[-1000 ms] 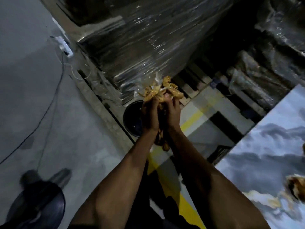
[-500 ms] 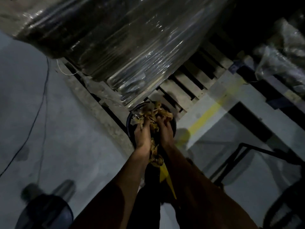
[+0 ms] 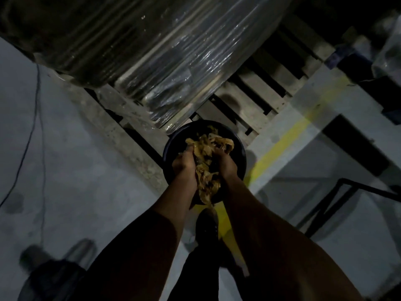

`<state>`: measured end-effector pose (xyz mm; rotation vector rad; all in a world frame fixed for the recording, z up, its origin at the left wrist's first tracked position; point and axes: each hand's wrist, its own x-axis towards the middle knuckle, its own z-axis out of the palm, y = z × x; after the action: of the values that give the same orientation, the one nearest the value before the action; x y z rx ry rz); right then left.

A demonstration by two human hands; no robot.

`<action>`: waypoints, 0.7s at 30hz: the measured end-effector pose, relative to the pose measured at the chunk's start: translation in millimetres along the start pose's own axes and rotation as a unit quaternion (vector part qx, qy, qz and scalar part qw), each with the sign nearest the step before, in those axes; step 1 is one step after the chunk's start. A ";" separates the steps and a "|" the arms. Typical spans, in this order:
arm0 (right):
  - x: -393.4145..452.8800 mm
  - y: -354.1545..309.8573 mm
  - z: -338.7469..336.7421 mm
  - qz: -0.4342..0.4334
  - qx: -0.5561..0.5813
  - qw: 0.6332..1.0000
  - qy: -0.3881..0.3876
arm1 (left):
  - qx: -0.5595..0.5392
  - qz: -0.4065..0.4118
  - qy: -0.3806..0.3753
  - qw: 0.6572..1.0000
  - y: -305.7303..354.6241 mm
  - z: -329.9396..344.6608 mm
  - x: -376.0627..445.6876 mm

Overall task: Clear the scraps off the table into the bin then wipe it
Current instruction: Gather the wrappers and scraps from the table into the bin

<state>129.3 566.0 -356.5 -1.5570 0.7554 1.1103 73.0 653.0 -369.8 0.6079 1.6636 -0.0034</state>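
A grey concrete floor [image 3: 86,170] carries everything — a round dark bin [image 3: 171,146], a wooden pallet [image 3: 256,92], a painted yellow line [image 3: 282,140], 1 thin cable [image 3: 38,105], a black shoe [image 3: 206,224].

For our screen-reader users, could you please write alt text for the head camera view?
Both hands, left hand and right hand, hold a bundle of yellowish scraps over a round black bin on a grey floor, beside a plastic-wrapped stack on a wooden pallet.
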 end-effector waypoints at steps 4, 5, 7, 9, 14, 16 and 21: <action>22.9 5.0 0.9 0.031 0.074 0.997 0.018 | -0.046 0.016 0.006 0.999 -2.4 1.0 14.3; 25.1 6.0 2.8 0.035 0.100 0.994 0.016 | -0.060 0.013 0.000 0.998 -0.4 1.2 17.3; 48.5 15.4 3.5 0.047 0.118 0.992 0.007 | -0.085 0.004 -0.001 0.996 3.4 1.9 25.4; 62.3 17.2 1.3 0.062 0.142 0.988 -0.008 | -0.080 0.010 0.000 0.997 8.9 1.8 21.1; 23.7 -9.1 -0.3 0.026 0.158 0.987 0.020 | -0.015 0.042 0.001 0.999 8.5 2.0 22.3; 15.7 -12.5 0.0 0.001 0.113 0.993 0.020 | 0.049 0.077 0.030 0.995 9.4 2.9 14.7; -16.6 -4.7 -10.7 -0.142 -0.185 0.971 0.059 | 0.266 0.247 0.026 0.931 4.6 -5.9 -30.1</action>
<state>130.2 555.8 -339.0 -1.9900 0.3953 0.9863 71.1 647.4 -339.3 1.4412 1.5184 -0.0765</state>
